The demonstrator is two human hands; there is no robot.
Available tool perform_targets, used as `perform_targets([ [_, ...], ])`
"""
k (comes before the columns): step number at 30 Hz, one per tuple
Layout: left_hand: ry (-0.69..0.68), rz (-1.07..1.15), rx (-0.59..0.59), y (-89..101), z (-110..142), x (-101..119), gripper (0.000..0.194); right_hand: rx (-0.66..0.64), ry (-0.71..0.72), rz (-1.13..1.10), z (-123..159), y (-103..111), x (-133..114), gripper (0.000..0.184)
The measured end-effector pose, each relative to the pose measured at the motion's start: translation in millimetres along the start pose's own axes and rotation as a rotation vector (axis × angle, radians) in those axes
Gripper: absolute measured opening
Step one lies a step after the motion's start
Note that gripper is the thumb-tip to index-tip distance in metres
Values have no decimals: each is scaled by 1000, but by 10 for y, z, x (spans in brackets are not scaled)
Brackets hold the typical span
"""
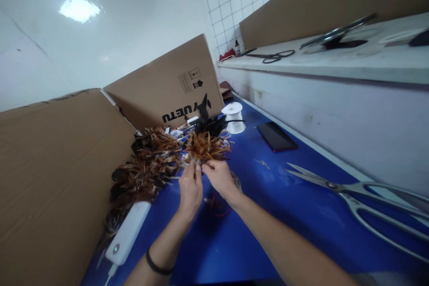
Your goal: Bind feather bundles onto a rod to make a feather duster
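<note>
A bunch of orange-brown feathers (205, 145) is pinched between my two hands at its pale lower end, fanning out away from me. My left hand (191, 190) is closed on it from the left, thumb and fingers pressed together. From the right, my right hand (219, 178) pinches the same end, its fingertips close to the left ones. Black feathers (212, 126) show just beyond the orange ones; whether they belong to the same bunch I cannot tell. A long heap of brown feathers (144, 165) lies to the left, along the cardboard.
Open scissors (331, 185) lie at the right on the blue table (261, 232). Beyond them are a dark phone (276, 136) and a white spool (233, 118). A white power bank (129, 232) with a cable lies front left. Cardboard (161, 80) walls the far side; a shelf (321, 60) holds smaller scissors (278, 56).
</note>
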State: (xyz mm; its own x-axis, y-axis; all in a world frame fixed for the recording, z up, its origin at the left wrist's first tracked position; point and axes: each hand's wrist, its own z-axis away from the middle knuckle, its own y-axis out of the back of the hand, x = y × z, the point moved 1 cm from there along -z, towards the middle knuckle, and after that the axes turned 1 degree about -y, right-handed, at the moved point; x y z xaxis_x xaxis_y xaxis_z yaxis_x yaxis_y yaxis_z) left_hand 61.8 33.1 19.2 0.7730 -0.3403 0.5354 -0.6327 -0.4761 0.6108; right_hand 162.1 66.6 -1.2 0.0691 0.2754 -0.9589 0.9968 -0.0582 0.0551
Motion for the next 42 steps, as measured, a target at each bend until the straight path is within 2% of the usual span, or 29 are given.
perform_targets([
  [4, 170, 136, 21, 67, -49, -3, 31, 3, 9, -38, -12, -15, 24, 27],
  [8, 406, 529, 49, 83, -131, -41, 25, 8, 10, -72, -10, -3, 7, 28],
  [11, 595, 810, -19, 106, -179, -45, 32, 11, 16, -89, -6, 6, -11, 28],
  [15, 721, 952, -125, 164, -211, -67, 36, -7, 17, -110, 11, -3, -25, 27],
  [21, 769, 1012, -336, 190, -222, -199, 25, -65, -10, -116, 72, -68, 0, 22],
  [24, 806, 1006, -388, 196, -201, -256, 21, -80, -37, -83, 96, -105, 34, 21],
  [30, 824, 1001, -368, 184, -121, -318, 20, -73, -21, -21, 93, -127, 86, 21],
  [35, 753, 946, -367, 129, -59, -412, 24, -114, -101, 23, 98, -170, 174, 23],
  [42, 728, 831, -166, 26, 66, -538, 29, -78, -183, 127, 87, -227, 194, 17],
])
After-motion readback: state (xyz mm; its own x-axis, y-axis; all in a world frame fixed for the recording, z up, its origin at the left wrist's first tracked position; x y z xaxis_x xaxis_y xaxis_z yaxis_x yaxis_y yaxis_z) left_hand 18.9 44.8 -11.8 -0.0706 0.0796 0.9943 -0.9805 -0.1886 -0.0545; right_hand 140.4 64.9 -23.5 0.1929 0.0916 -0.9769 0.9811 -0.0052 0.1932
